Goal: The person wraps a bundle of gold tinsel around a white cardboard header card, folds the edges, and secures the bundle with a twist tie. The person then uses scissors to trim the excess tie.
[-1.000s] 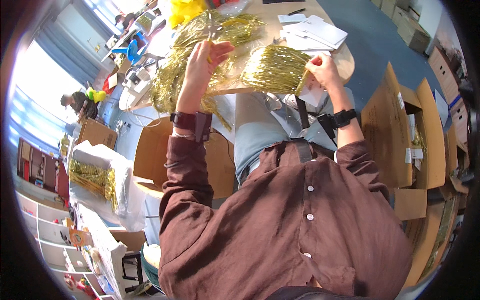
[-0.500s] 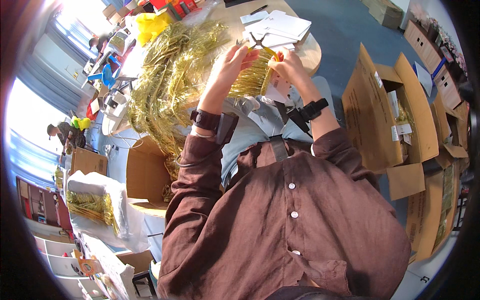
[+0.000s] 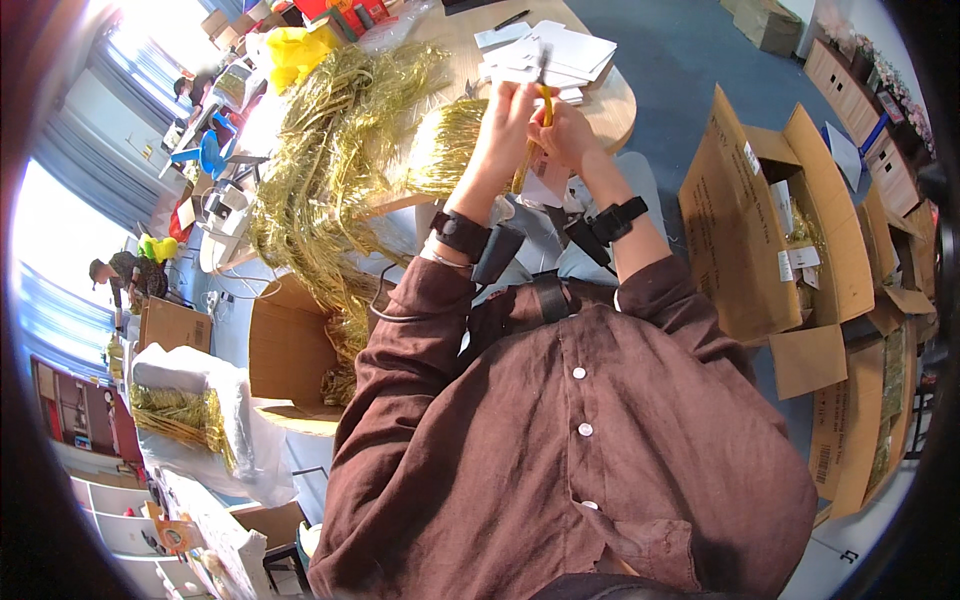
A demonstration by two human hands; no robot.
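My right hand is closed around yellow-handled pliers, whose blurred dark jaws point away from me over the papers. Right beside it, my left hand has its fingers curled in against the pliers' handle; what they pinch, if anything, is hidden. A bunch of gold tinsel fringe spreads over the table edge to the left of my hands. Its bound edge runs below my fingers, and a white card hangs there under my right hand.
A long heap of gold tinsel drapes off the round table toward an open cardboard box. White papers lie at the table's far side. Another open carton stands at right. A person bends over at far left.
My left hand has moved right, beside my right hand, and its fingers have curled in. The pliers have turned from spread jaws to pointing upward. More of the tinsel fringe shows on the left.
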